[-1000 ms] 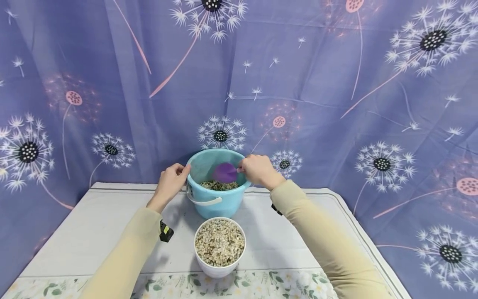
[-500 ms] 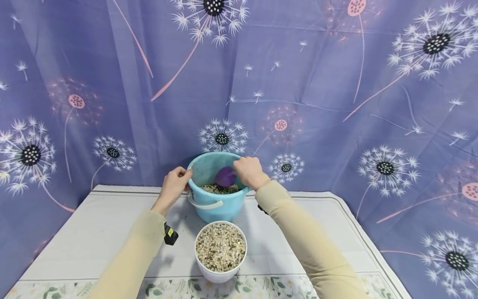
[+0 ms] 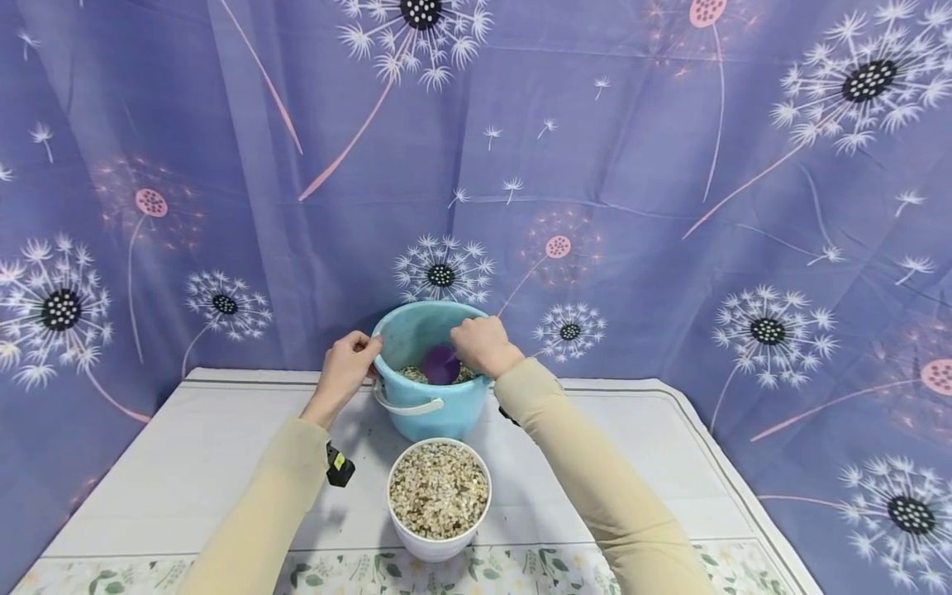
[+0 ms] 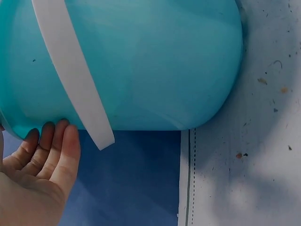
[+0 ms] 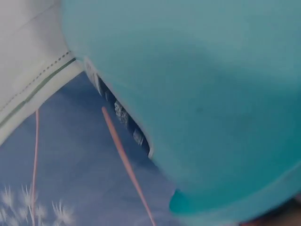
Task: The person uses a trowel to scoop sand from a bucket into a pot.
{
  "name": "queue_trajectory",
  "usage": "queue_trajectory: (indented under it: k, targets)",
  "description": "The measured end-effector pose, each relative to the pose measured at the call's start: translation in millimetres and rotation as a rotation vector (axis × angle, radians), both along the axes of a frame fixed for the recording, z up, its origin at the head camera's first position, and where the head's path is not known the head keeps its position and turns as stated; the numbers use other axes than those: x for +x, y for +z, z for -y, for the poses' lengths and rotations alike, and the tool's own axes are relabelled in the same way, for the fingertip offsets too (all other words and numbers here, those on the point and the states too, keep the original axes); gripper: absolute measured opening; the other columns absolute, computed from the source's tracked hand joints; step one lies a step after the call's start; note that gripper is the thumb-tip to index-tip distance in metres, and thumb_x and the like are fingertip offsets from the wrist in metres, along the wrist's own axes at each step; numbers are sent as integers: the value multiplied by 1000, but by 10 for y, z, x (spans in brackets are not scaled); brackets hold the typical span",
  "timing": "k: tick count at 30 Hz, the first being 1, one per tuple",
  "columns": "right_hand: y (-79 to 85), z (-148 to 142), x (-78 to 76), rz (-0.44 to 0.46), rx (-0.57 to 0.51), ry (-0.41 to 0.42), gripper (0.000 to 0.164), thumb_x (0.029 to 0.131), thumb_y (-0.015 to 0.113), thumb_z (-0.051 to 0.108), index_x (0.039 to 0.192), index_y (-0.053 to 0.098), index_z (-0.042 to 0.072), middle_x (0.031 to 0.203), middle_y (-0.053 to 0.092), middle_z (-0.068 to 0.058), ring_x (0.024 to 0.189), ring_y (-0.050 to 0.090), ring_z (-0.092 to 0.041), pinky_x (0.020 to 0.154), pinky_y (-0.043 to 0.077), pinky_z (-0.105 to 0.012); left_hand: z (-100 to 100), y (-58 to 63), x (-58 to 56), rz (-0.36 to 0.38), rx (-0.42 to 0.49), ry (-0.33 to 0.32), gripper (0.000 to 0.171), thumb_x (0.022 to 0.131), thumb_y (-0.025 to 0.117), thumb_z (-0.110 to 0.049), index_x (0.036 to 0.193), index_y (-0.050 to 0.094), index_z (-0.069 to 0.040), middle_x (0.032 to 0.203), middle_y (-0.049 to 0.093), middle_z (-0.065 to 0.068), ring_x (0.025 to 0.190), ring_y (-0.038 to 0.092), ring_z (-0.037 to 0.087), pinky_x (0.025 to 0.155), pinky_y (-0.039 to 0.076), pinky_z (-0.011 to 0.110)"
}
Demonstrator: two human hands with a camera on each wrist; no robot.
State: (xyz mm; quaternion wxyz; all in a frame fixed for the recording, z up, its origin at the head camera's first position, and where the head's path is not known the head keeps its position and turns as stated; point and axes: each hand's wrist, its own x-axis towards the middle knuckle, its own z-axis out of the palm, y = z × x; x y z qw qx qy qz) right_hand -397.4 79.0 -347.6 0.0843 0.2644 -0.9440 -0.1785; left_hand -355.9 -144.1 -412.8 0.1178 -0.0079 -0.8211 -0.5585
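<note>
A light blue bucket (image 3: 435, 420) with a white handle (image 3: 412, 408) stands at the back of the table. My left hand (image 3: 346, 365) pinches its left rim; in the left wrist view the fingers (image 4: 66, 155) lie against the outer wall below the rim. Inside the bucket, my right hand (image 3: 482, 342) grips a purple scoop (image 3: 441, 364), its handle hidden by the fist. The scoop's bowl is down at a loose, grainy mix (image 3: 413, 374). The right wrist view shows mostly bucket wall (image 5: 188, 94), with the hand nearly all hidden.
In front of the bucket stands a white pot (image 3: 435, 549), filled near its rim with pale, coarse granules (image 3: 439, 487). A purple dandelion-print curtain (image 3: 632, 273) hangs right behind the bucket. Small crumbs (image 4: 239, 156) dot the white tablecloth (image 3: 223, 463).
My right hand has moved left and inward over the bucket, and the purple scoop has gone lower into the mix. The left hand has stayed on the rim.
</note>
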Motion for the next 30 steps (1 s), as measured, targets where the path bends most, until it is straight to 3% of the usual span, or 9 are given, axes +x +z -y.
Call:
queue_trajectory:
  k: [2,7,12,17,23,27,30]
  targets:
    - [25,-28,19,19,8,31,19,98,55,17,88,72,16,89,70,-5,82,66,-25,66,57,-47,0,0,2,3,-4,2,35,99,56,-36,94,61,-2,80,61,12,67,64,25,69,57,45]
    - [111,-89,69,87,31,87,15,92,68,31,83,68,19,85,68,-3,80,65,-23,68,56,-45,-5,0,0,11,-11,-8,36,100,55,-36,96,61,-1,81,62,12,68,64,24,68,57,41]
    - [227,-152,106,227,-16,107,21,87,74,39,78,72,20,76,66,3,74,63,-18,70,55,-41,0,7,-4,18,-6,-5,36,100,55,-36,96,61,-1,82,62,12,69,64,24,69,57,43]
    - [358,-252,126,372,-78,121,17,88,73,40,84,79,24,79,69,11,75,62,-13,74,54,-39,5,23,7,27,-6,-18,35,100,54,-37,96,61,-3,83,62,12,71,64,25,71,56,44]
    - [438,-389,95,540,-222,227,17,89,74,33,89,80,18,77,72,9,66,59,-9,67,52,-29,11,26,13,24,-11,-18,36,100,53,-38,97,61,-3,83,62,13,72,64,26,74,56,48]
    - [455,-484,73,671,-359,186,17,90,73,28,87,78,12,70,70,3,59,55,-12,58,49,-25,10,19,6,28,-10,-22,39,100,53,-38,100,61,0,84,62,13,73,65,27,76,55,50]
    - [458,-538,69,713,-449,125,16,90,73,28,89,78,13,73,70,1,63,59,-14,61,50,-25,17,17,3,31,-16,-24,40,100,53,-39,101,62,0,85,62,12,73,65,26,75,56,48]
